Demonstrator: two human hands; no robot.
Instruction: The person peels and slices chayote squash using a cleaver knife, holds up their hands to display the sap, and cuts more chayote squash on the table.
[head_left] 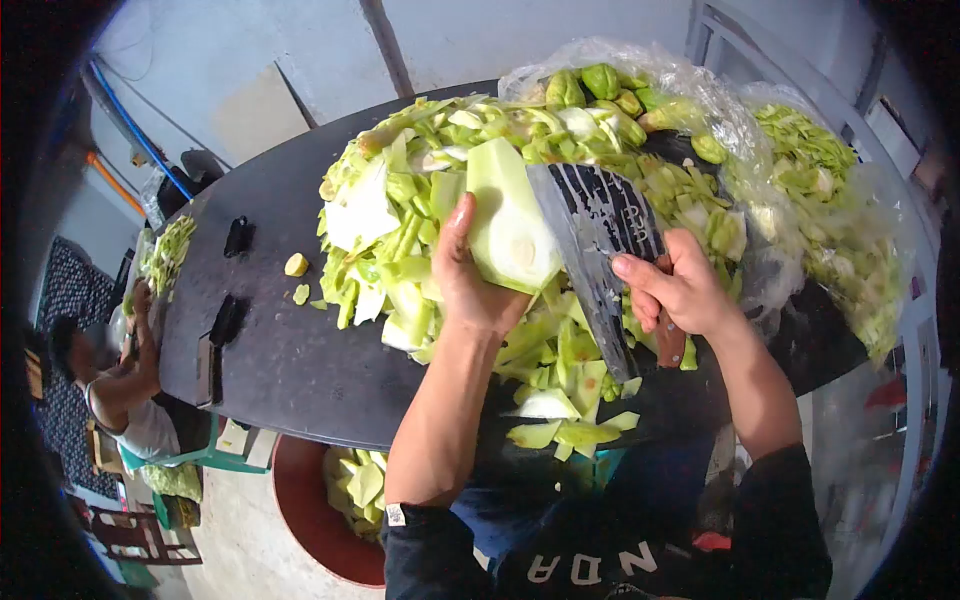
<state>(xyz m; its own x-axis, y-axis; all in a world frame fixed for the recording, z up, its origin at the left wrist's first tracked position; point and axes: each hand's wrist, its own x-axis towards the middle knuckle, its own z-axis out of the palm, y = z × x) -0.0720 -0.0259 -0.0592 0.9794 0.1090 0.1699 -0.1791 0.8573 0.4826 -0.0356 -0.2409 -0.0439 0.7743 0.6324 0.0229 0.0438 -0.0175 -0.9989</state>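
The big, smooth, pale green peeled vegetable (508, 220) is just above the middle of the view, toward 12 o'clock. The left hand (475, 275) is clamped on it. The thumb presses on its side, and the palm is under its low end.

At the vegetable's 3 o'clock side is the wide, dark metal knife (600, 225) with a brown wooden handle. Wet pale bits stick to its blade. The blade's edge is right by the vegetable, but I cannot tell if they touch. The right hand (680, 285) is clamped on the knife, down by the handle.

Under and around both hands is a big messy heap of light green cut slices (400, 285). It lies on a dark oval table (300, 390). Toward 10 o'clock, a small yellow cut piece (296, 265) lies near the heap. Farther out are some small black things (238, 237).

At 1 o'clock, whole bumpy green vegetables (600, 82) sit by a clear, crinkly plastic bag (745, 150). At 2 o'clock, more green cut strips (808, 160) fill see-through plastic.

At 7 o'clock, below the table's edge, a round red-brown tub (300, 510) holds pale green pieces (362, 485). Far out at 9 o'clock, another person (135, 405) in a white top sits on a green chair (200, 455). That person's hands are by a small pile of green strips (172, 250).
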